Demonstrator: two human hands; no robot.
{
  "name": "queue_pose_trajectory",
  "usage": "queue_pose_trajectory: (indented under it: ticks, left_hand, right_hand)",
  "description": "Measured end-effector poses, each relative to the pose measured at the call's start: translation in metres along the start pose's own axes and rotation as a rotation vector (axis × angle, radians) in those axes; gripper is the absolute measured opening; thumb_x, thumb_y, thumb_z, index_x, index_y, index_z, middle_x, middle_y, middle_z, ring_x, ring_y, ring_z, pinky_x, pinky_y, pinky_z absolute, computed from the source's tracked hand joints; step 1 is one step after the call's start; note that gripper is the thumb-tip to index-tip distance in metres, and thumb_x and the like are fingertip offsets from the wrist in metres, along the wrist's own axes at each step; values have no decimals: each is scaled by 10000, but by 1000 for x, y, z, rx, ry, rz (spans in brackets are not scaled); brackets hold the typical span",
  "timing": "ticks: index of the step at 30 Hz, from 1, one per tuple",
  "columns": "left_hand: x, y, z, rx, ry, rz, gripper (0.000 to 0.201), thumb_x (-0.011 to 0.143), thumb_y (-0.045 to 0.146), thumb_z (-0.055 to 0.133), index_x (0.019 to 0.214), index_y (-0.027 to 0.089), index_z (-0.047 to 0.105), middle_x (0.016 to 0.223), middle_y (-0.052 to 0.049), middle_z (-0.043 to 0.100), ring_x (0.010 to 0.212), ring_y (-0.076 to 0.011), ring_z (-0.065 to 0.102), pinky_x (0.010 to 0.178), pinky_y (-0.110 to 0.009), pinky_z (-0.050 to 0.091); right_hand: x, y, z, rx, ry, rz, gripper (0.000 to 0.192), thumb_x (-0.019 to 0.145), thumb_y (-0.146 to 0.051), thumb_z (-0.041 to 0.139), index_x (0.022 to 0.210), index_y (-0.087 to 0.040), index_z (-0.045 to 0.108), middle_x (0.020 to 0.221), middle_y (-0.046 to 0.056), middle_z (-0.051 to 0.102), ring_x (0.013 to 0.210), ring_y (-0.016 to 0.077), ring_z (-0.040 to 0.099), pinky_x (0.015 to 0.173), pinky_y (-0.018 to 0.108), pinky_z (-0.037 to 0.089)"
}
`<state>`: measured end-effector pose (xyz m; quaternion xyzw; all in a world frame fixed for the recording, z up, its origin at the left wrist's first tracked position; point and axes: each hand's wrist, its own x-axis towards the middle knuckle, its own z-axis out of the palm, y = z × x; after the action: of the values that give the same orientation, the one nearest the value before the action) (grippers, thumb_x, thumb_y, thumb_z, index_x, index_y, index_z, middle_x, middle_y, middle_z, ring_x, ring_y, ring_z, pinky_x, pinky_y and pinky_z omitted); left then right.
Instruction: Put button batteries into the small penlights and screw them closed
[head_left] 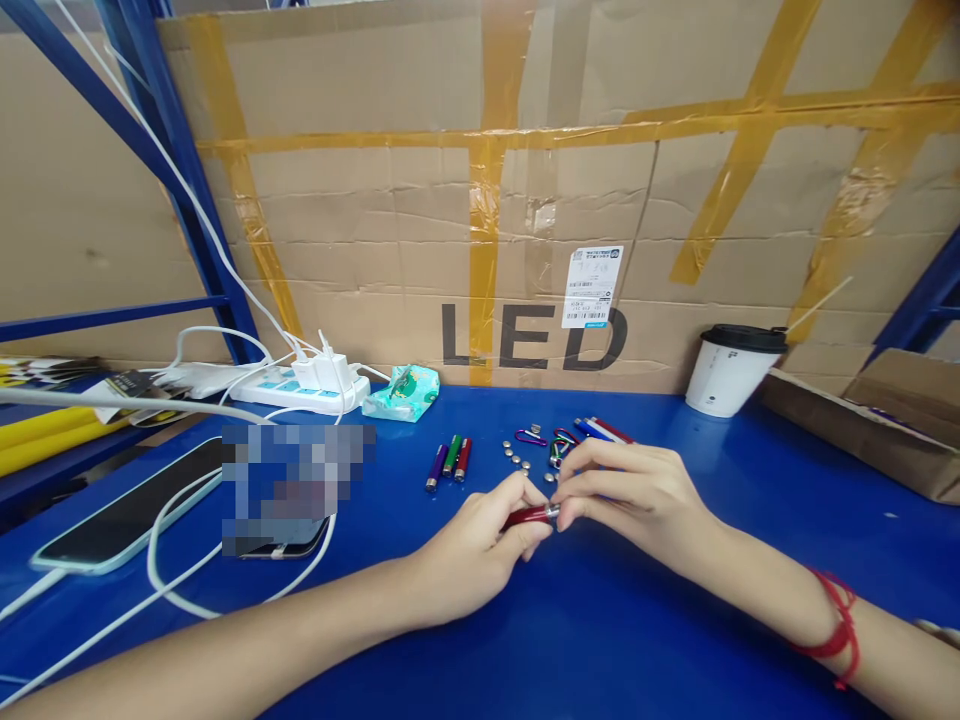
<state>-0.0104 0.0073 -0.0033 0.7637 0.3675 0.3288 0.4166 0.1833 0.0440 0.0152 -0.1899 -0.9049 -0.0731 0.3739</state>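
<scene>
My left hand (487, 545) is closed around a small red mini flashlight (527, 516) with a silver end, held just above the blue table. The fingertips of my right hand (637, 490) pinch that silver end from the right. Three similar tubes, a purple one (436, 468), a green one (452, 455) and a red one (464, 460), lie together beyond my left hand. Several small round silver pieces (516, 460) like button cells are scattered behind my fingers. A purple carabiner clip (531, 437) and more coloured clips and tubes (596, 430) lie there, partly hidden by my right hand.
A large taped cardboard box (360, 220) stands behind the blue table (637, 640). On the left are a phone (127, 510), looping white cables, a power strip (300, 390) and a green packet (405, 392). A lidded paper cup (731, 372) and open carton (862, 430) stand right.
</scene>
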Motion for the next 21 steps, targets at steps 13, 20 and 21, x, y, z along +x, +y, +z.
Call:
queue_pose_trajectory:
  ticks: [13, 20, 21]
  left_hand:
    - [-2, -3, -1, 268, 21, 32, 83, 890, 204, 393, 807, 213, 398, 701, 35, 485, 656, -132, 482, 609, -227, 362]
    - [-1, -1, -1, 237, 58, 17, 98, 896, 184, 379, 897, 215, 472, 669, 47, 483, 618, -120, 470, 587, -218, 350]
    - [-1, 0, -1, 212, 73, 14, 98, 896, 183, 381, 897, 209, 475, 654, 50, 476, 601, -115, 460, 575, -214, 344]
  right_hand:
    - [4, -19, 9, 319, -172, 458, 323, 774, -450, 607, 586, -201, 695, 648, 28, 608, 559, 118, 551, 466, 230, 391]
    - [4, -16, 11, 288, -146, 491, 362, 793, -429, 588, 534, -180, 635, 625, 20, 580, 554, 112, 538, 505, 235, 418]
    - [3, -15, 10, 255, -137, 463, 343, 791, -433, 591, 562, -184, 646, 645, 19, 591, 558, 110, 541, 517, 237, 422]
